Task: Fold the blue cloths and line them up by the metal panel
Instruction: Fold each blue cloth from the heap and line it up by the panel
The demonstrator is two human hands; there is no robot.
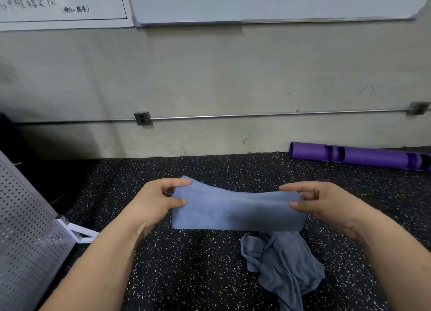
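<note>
At 8 o'clock: perforated metal panel (28, 240), its lower edge cut off by the frame. Centre-left: left hand (154, 203), grip clamped thumb-over-fingers on one end of the folded blue cloth (235, 212), which is held above the speckled floor (186, 275). At 5 o'clock of it, a crumpled blue cloth (282, 264) lies on the floor, top edge hidden. The right hand (326, 203) has its grip pinched on the other end. Judgement: light, limp, sags mid-span; hold at corners. Layer count unreadable.
</note>
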